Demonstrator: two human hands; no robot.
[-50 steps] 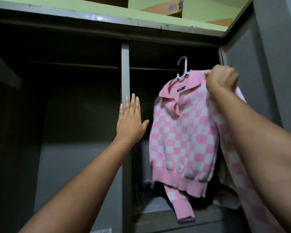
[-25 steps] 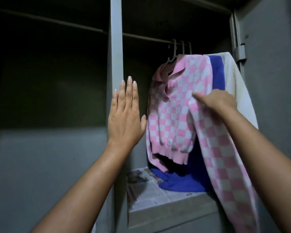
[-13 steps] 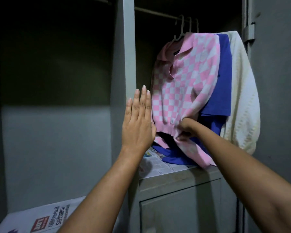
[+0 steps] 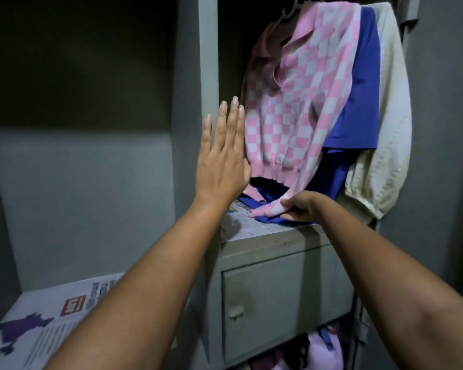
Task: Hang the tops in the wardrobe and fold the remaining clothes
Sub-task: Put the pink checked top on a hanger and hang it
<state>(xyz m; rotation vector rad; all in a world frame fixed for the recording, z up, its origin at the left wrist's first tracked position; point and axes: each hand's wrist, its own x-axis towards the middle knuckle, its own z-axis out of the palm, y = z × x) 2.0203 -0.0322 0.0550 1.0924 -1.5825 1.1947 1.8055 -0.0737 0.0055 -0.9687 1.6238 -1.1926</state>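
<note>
A pink-and-white checked top (image 4: 300, 102) hangs on a white hanger (image 4: 289, 9) in the right compartment of the grey wardrobe (image 4: 195, 62). Behind it hang a blue top (image 4: 364, 89) and a cream top (image 4: 388, 116). My right hand (image 4: 300, 206) grips the end of the checked sleeve, low over the newspaper-lined shelf (image 4: 251, 225). My left hand (image 4: 222, 158) is flat, fingers straight, pressed against the wardrobe's centre post.
A small closed drawer with a handle (image 4: 265, 303) sits under the shelf. Pink and purple clothes (image 4: 321, 348) lie below it. Newspaper (image 4: 51, 321) lines the floor of the dark left compartment. The grey wardrobe side stands at the right.
The checked top went onto the rail beside the blue and cream tops. My right hand slid down from the hanger to the sleeve end. The view tilted down; my left hand stayed on the post.
</note>
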